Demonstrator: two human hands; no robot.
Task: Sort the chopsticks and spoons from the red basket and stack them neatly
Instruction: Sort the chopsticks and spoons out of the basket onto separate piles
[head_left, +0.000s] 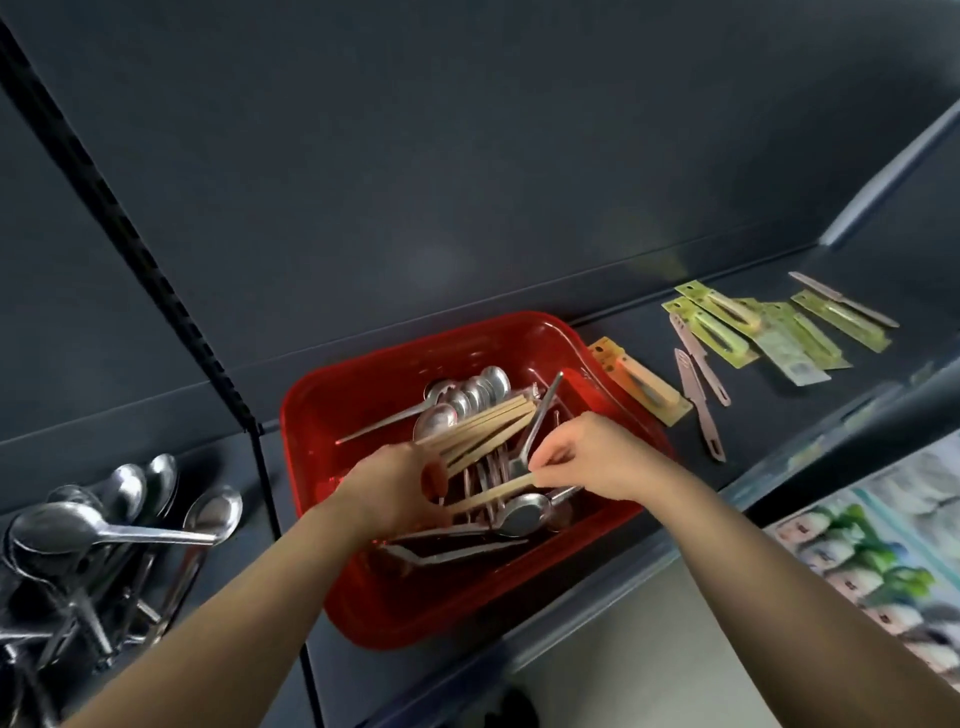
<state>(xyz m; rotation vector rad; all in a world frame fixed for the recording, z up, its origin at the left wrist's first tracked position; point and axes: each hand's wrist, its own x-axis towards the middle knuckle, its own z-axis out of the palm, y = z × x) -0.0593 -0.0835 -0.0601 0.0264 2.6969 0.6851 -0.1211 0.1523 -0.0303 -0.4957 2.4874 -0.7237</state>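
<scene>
Left hand (395, 483) clamps bundle of pale wooden chopsticks (483, 423); right hand (597, 457) pinches 1 more chopstick (498, 492) over red plastic basket (363, 603). Light, stiff, smooth; likely best gripped mid-length.

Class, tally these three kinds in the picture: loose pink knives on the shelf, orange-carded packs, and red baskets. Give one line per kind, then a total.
Loose pink knives: 3
Orange-carded pack: 1
Red basket: 1
Total: 5
</scene>
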